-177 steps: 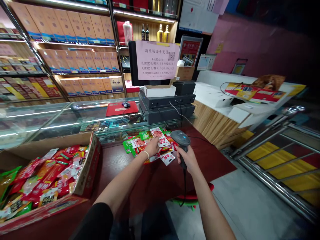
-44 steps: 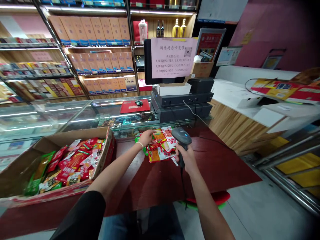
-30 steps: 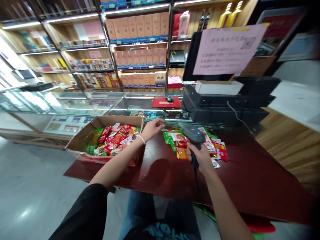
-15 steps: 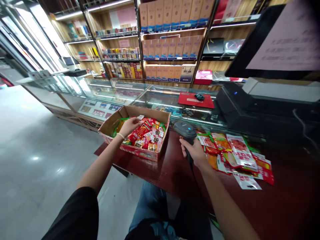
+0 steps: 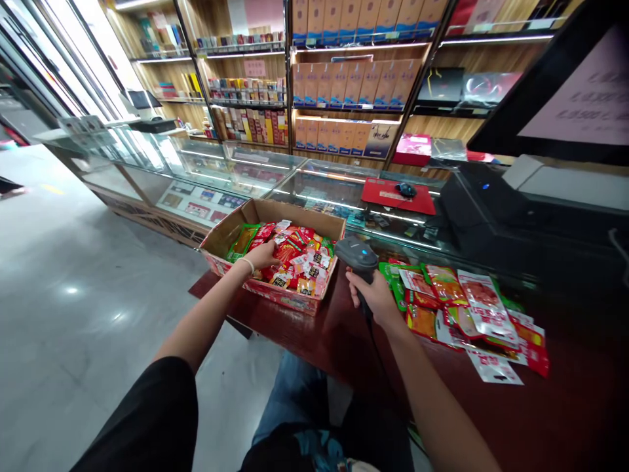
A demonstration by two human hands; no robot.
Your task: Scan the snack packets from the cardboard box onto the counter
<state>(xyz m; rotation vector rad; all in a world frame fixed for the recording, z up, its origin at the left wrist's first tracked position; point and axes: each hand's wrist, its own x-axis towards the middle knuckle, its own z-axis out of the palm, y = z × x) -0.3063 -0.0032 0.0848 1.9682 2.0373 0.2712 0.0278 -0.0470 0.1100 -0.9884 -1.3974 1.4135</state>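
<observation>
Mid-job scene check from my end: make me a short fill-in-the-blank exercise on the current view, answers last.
1. The right hand grips the scanner, whose small light is ____.
2. From the wearer's view, the loose pile of packets lies to the ____ of the cardboard box.
3. The pale band circles the ____ wrist.
4. The mouse rests on a pad colored ____.

Missing words: blue; right; left; red.

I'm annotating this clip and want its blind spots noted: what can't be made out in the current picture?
All in the head view:
Left hand: whether it grips a packet; its own fingers and the crowded packets obscure this.
Box: its floor, covered by packets.
Scanner: part of its handle, behind the right hand.
Pink sign: cut off by the right edge, its writing blurred.
</observation>
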